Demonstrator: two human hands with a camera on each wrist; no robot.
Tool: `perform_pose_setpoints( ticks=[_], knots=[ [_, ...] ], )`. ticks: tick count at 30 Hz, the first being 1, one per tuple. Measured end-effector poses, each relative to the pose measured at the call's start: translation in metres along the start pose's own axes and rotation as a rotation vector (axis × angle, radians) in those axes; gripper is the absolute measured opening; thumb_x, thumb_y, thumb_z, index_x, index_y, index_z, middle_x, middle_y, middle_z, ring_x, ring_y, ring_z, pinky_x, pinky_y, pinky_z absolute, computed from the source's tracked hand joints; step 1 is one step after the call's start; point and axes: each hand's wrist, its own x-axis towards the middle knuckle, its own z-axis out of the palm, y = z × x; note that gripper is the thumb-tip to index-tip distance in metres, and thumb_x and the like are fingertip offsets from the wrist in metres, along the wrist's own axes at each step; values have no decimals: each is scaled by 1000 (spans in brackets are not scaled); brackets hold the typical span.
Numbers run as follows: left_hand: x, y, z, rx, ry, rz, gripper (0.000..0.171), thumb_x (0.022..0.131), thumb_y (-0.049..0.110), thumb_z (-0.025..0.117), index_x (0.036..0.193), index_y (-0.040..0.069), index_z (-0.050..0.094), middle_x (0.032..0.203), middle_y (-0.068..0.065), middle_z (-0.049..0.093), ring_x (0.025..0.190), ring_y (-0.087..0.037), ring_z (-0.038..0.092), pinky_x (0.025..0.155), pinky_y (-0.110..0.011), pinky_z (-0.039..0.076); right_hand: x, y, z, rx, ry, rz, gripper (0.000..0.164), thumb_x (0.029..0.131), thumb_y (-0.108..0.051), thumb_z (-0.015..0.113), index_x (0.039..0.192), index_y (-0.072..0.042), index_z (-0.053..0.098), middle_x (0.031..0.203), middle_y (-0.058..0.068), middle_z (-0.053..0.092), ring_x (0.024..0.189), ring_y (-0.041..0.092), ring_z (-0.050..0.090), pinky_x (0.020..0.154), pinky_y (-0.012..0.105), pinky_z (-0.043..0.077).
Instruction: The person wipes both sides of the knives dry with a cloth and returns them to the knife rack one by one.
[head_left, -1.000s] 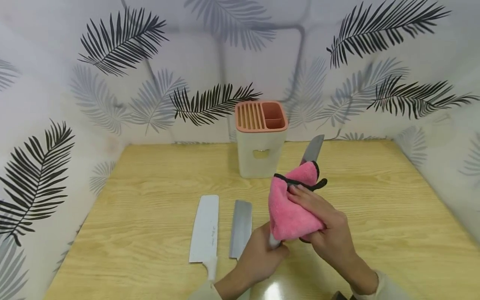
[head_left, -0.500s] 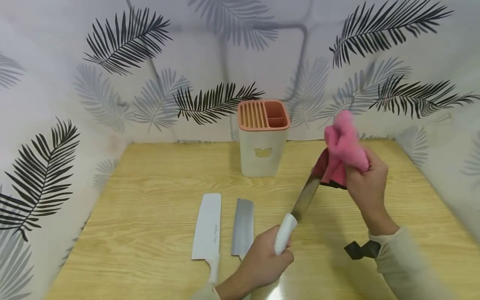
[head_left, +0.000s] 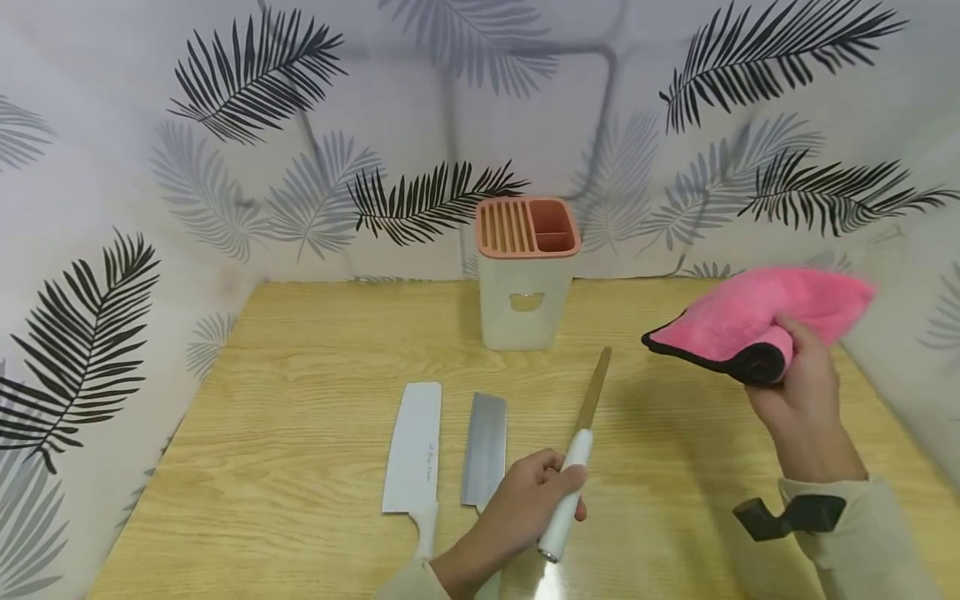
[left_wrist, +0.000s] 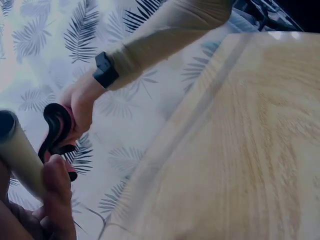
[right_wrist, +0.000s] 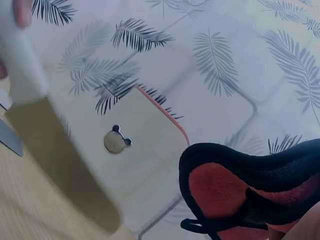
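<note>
My left hand (head_left: 521, 504) grips the white handle of a kitchen knife (head_left: 566, 492), its blade angled up and away over the table. In the right wrist view the flat of that knife's blade (right_wrist: 65, 165) shows broad and tan-tinted. Off to the right, my right hand (head_left: 806, 404) holds a folded pink cloth (head_left: 757, 312) with black edging, apart from the knife. A white-handled cleaver (head_left: 414, 450) and a narrower grey cleaver (head_left: 485, 450) lie side by side left of my left hand. The forearm partly hides the grey one's handle.
A cream knife block (head_left: 522, 312) with a salmon slotted top stands at the back of the wood-grain table (head_left: 315, 350). Leaf-patterned fabric (head_left: 420, 108) hangs behind and along both sides. A black strap device (head_left: 791, 517) sits on my right wrist.
My right hand has drawn the pink cloth along the blade, off its tip and away to the right. My left hand has turned the knife, so its blade looks narrower and fully uncovered.
</note>
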Motion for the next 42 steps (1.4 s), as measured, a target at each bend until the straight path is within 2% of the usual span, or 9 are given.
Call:
perform_pose_setpoints(
  ticks=[5,8,11,15,20,27,33,37,42],
  knots=[
    [7,-12,3,301,138,49,36,85,41,59,89,5,59,59,5,54,50,-5,49,43,-18,41,1,7,-2,36,-23,93,30,95,-13,37,122,-25,31,123,-5,42,117,13,43,109,30,29],
    [12,-16,4,441,209,72,34,83,40,60,86,6,58,57,6,54,47,-3,47,40,-16,38,1,10,-2,69,-31,139,26,92,-17,40,117,-20,37,120,-3,45,114,15,45,103,37,34],
    [18,-19,7,511,254,60,30,81,38,61,79,9,56,55,7,50,45,-3,44,37,-17,34,-2,13,-2,72,-41,171,23,92,-21,42,115,-18,38,116,0,48,110,19,48,95,42,39],
    [22,-24,11,523,266,42,30,80,38,63,79,8,56,59,5,54,47,-4,47,39,-18,36,-6,20,1,43,-50,170,23,95,-23,41,117,-19,38,115,1,49,107,20,50,95,40,40],
    [22,-27,16,487,229,26,37,80,40,64,89,5,57,65,3,58,49,-5,50,40,-20,40,-5,29,3,-1,-68,160,20,96,-22,37,116,-18,37,114,1,48,105,19,49,94,38,40],
    [20,-29,21,457,175,-63,37,77,40,68,91,9,53,60,4,54,38,-7,46,33,-21,39,-3,43,6,-73,-82,128,17,96,-19,35,113,-16,37,111,1,48,101,19,50,89,35,42],
    [20,-35,27,472,171,-82,47,74,41,72,92,11,42,61,1,50,34,-6,45,33,-22,40,-5,54,11,-112,-65,125,14,97,-19,37,109,-13,39,106,1,51,98,17,52,86,30,43],
    [19,-36,27,441,147,-108,47,75,39,72,95,11,40,52,0,50,29,-6,41,30,-24,38,-6,60,14,-148,-61,126,14,97,-21,39,109,-14,39,106,0,51,97,15,53,85,29,45],
    [18,-35,25,534,115,-51,45,78,42,71,98,11,43,63,2,49,47,-10,47,43,-23,37,-7,65,16,-158,-70,127,11,99,-21,37,106,-13,39,102,1,53,91,16,56,80,29,47]
  ],
)
